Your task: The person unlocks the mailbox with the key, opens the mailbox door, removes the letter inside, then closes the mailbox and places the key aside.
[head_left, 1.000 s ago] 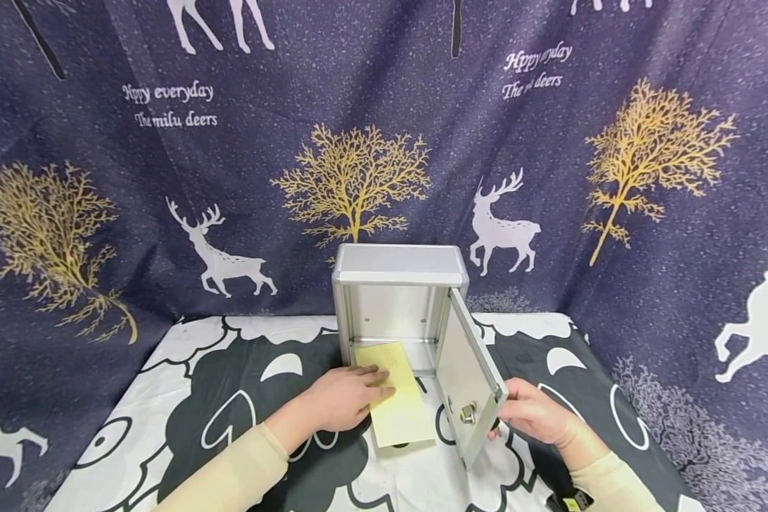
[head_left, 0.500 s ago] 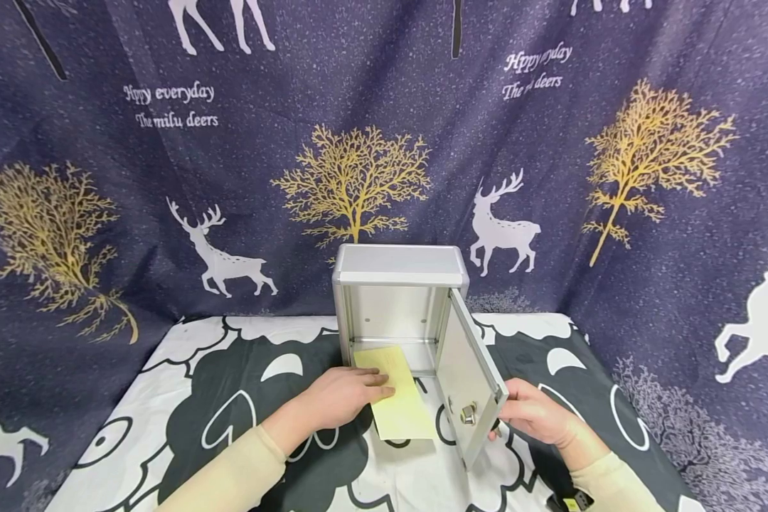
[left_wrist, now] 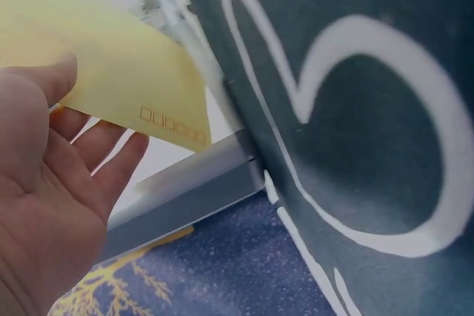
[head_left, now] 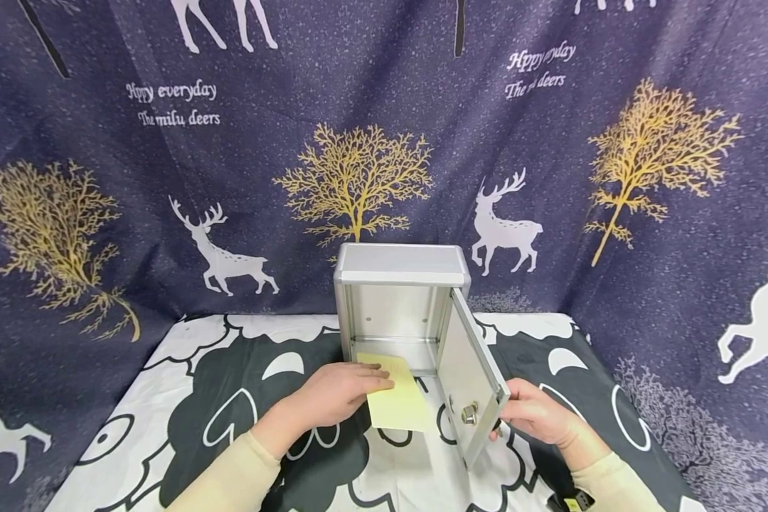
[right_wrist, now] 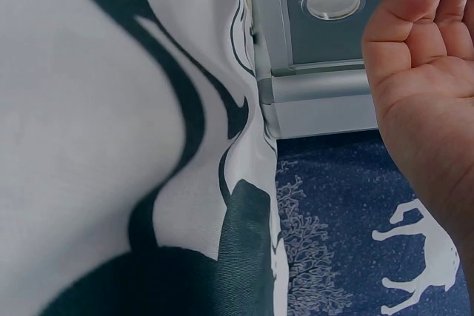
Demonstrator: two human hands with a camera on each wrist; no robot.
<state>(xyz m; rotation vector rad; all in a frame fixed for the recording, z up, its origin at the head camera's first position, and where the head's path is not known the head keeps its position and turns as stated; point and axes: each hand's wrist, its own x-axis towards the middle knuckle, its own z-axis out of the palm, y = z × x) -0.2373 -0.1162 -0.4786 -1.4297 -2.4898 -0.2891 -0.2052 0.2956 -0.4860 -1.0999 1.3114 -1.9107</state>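
Note:
A pale yellow envelope (head_left: 400,409), with a row of small red boxes printed at one corner, slants at the front of a grey metal lockbox (head_left: 402,263). My left hand (head_left: 342,392) pinches the envelope between thumb and fingers. In the left wrist view the thumb lies on top of the envelope (left_wrist: 141,83), fingers beneath. The box door (head_left: 467,370) stands swung out to the right, its silver lock cylinder (head_left: 469,414) on the inner face. My right hand (head_left: 537,412) holds the door's free edge, fingers curled; its fingertips are partly hidden behind the door.
A black-and-white patterned cloth (head_left: 256,398) covers the table. Behind the box hangs a dark blue curtain (head_left: 281,85) with deer and trees. A small black object with a yellow mark (head_left: 571,502) lies by the right sleeve.
The envelope's near end has risen and drawn back toward the box, and its upper end has dropped slightly. The right hand and the door have stayed in place.

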